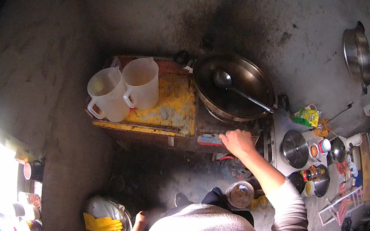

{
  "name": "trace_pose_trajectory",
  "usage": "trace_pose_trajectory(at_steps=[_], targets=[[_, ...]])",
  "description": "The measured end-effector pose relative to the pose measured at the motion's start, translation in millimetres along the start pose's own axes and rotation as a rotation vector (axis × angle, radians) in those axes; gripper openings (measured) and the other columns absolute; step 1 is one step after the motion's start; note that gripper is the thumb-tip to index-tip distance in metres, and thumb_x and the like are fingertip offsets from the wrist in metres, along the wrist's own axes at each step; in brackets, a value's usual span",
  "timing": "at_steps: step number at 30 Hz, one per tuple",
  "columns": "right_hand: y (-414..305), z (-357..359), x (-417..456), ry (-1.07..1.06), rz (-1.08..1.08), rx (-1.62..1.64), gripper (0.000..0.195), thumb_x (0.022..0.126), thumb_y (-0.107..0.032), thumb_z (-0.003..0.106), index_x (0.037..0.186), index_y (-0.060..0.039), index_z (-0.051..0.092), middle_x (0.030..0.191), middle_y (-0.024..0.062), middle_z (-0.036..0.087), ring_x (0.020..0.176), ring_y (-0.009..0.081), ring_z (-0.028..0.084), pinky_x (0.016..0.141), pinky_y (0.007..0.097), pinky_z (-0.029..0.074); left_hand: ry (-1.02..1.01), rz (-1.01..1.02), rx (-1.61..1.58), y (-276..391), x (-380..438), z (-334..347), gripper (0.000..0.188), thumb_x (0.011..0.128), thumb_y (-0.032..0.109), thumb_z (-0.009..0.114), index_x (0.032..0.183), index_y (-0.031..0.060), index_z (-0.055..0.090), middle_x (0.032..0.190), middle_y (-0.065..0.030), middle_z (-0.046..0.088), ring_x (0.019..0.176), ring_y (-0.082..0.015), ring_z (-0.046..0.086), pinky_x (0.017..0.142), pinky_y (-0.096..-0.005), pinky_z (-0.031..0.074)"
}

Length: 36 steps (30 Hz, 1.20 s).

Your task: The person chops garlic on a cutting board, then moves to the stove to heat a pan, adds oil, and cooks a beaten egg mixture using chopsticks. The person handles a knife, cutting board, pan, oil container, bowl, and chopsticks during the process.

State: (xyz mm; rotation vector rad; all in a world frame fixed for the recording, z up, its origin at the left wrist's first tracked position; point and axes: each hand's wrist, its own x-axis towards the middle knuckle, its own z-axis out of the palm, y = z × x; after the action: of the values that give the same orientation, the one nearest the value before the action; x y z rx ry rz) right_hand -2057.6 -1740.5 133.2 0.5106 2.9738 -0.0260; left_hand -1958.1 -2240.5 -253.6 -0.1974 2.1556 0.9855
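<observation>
My right hand (237, 142) is at the front panel of a gas stove (211, 139), its fingers bent near the panel's right part. Whatever they may touch there is hidden beneath them. On the stove sits a large dark wok (249, 78), with a slotted skimmer (222, 79) resting inside and its handle over the right rim. My left hand (142, 217) hangs low at my side, close to a round container (127, 224) with a yellow rubber glove (103, 224) on top. The left fingers are too small and dim to make out.
Two translucent plastic pitchers (110, 96) stand on a worn yellow board (172, 102) left of the wok. Pot lids (294, 149) and jars crowd the counter at right. A bucket (240, 194) is on the floor by my feet. A metal pan (357, 54) hangs on the wall.
</observation>
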Motion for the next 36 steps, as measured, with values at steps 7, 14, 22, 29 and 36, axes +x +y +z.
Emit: trace_pose_trajectory(at_steps=[7,14,22,29,36], targets=[[21.4,-58.5,30.1,0.579,-0.248,0.123,0.038,0.088,-0.036,0.051,0.066,-0.0086,0.067,0.07,0.0146,0.064,0.073,0.0316,0.061,0.063,0.0454,0.048,-0.088,-0.022,-0.791,20.6,24.6,-20.1,0.019,0.085,0.008,0.058,0.104,0.0046,0.056,0.079,-0.0043,0.059,0.064,-0.0149,0.057,0.053,-0.0272,0.046],[71.6,-84.9,68.0,0.392,-0.05,0.009,0.041,0.088,-0.039,0.05,0.087,-0.0013,0.065,0.103,0.0162,0.061,0.102,0.031,0.052,0.086,0.0423,0.042,-0.055,0.256,-0.85,249.6,-5.2,-55.0,0.025,0.09,0.016,0.052,0.112,0.0057,0.056,0.095,-0.0078,0.064,0.084,-0.0178,0.064,0.073,-0.0289,0.049],[125.0,-42.2,128.8,-0.052,0.047,0.012,0.035,0.085,-0.026,0.047,0.1,0.0006,0.064,0.096,0.0158,0.066,0.094,0.03,0.06,0.084,0.0435,0.041,-0.164,0.715,-0.81,487.2,16.5,-97.6,0.029,0.093,0.018,0.047,0.119,0.0041,0.05,0.105,-0.0098,0.061,0.102,-0.0213,0.059,0.086,-0.033,0.049],[234.6,-74.0,86.3,0.27,0.221,0.642,0.034,0.085,-0.034,0.059,0.098,-0.0034,0.05,0.085,0.0173,0.06,0.078,0.0279,0.059,0.071,0.0401,0.046,-0.113,0.532,-0.975,626.8,63.4,-105.2,0.027,0.094,0.022,0.047,0.114,0.0044,0.049,0.1,-0.007,0.058,0.083,-0.0178,0.057,0.077,-0.0325,0.047],[329.7,-10.4,63.4,0.285,0.59,1.297,0.036,0.081,-0.043,0.066,0.086,-0.0091,0.053,0.059,-0.0011,0.046,0.037,0.0059,0.036,0.033,0.0222,0.025,-0.242,0.626,-1.121,675.6,196.9,-134.3,0.028,0.096,0.027,0.043,0.119,0.0129,0.049,0.1,-0.0093,0.059,0.088,-0.02,0.061,0.058,-0.033,0.054]])
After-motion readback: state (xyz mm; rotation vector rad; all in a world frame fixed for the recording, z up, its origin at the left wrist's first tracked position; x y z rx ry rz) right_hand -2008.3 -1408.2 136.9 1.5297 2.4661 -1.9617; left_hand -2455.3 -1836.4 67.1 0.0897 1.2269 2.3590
